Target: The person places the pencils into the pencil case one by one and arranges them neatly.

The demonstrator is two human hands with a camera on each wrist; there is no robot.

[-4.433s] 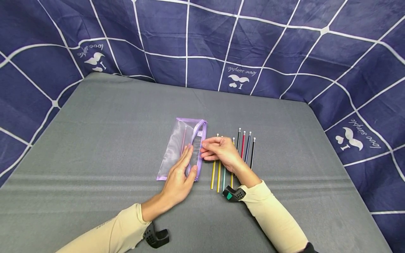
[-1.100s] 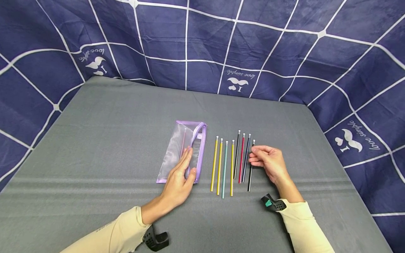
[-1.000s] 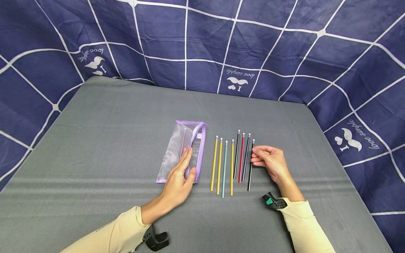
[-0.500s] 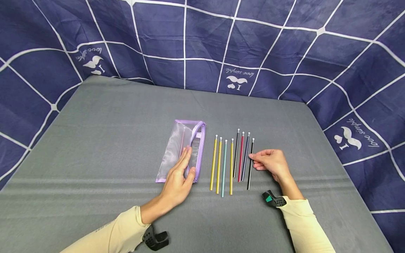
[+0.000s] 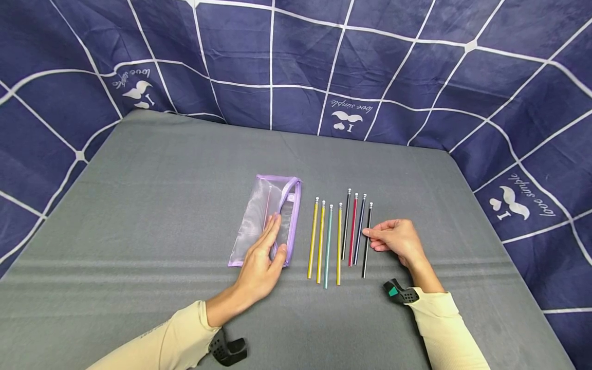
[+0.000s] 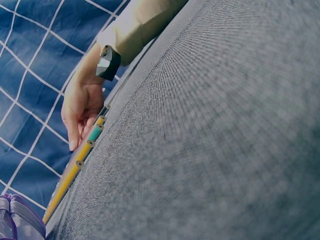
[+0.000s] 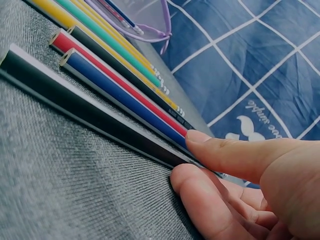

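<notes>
A translucent pencil pouch [image 5: 253, 221] with purple edging and an unzipped zipper lies mid-table; slim pencils [image 7: 117, 15] show through its mesh. My left hand [image 5: 260, 267] rests on it with straight fingers, holding nothing. To its right, several pencils lie side by side, including a yellow pencil [image 5: 313, 239], a teal pencil [image 5: 328, 249], a red pencil [image 5: 353, 231] and a dark blue pencil [image 5: 359, 231]. At the row's right end, my right hand [image 5: 396, 239] pinches a black pencil [image 5: 365, 262] between thumb and fingers. The pencil still lies on the cloth.
Grey cloth [image 5: 185, 169] covers the table. A dark blue curtain [image 5: 300, 61] with white grid lines hangs along the back and both sides. Black devices are strapped at the left wrist [image 5: 228, 349] and the right wrist [image 5: 400, 292].
My right hand has moved from the pouch's opening across to the rightmost black pencil. There its thumb has slid over the pencil's left side. My left hand stays on the pouch.
</notes>
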